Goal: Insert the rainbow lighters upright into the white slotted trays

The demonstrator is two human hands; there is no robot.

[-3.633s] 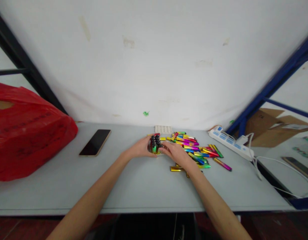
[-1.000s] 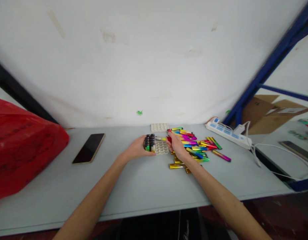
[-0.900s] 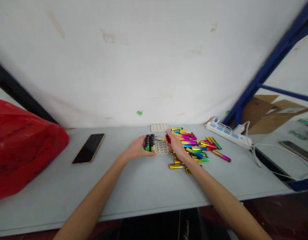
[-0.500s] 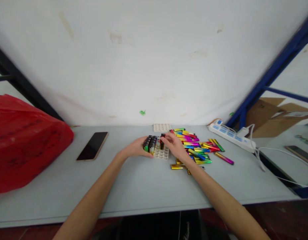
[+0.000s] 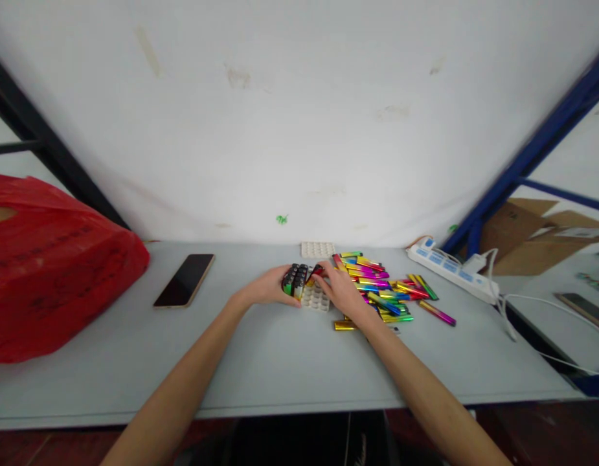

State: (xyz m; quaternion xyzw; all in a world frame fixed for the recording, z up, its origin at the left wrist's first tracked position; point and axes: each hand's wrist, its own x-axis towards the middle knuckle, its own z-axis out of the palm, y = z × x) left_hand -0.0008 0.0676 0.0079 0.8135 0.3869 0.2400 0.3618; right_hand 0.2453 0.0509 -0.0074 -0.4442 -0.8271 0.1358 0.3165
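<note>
My left hand [image 5: 274, 285] curves round several upright lighters [image 5: 294, 279] with black tops, which stand in close rows on the left part of a white tray with round hollows [image 5: 315, 299]. Thumb and fingers press against the outer side of this group. Over the tray, just right of the rows, my right hand [image 5: 339, 286] pinches one lighter [image 5: 316, 271] with a dark end, held tilted. Its lower part is partly hidden. Beside my right hand spreads a loose pile of shiny, many-coloured lighters [image 5: 377, 285], some of them under the wrist.
A second white tray [image 5: 317, 249] lies against the wall. To the left are a phone [image 5: 185, 280] and a red plastic bag [image 5: 61, 272]. A power strip [image 5: 452, 268] with white cables, a cardboard box [image 5: 537, 236] and a blue frame [image 5: 527, 155] stand right.
The lighter in my right hand has gone from upright to tilted over the tray. My left hand stays round the rows. The whole view has shifted slightly.
</note>
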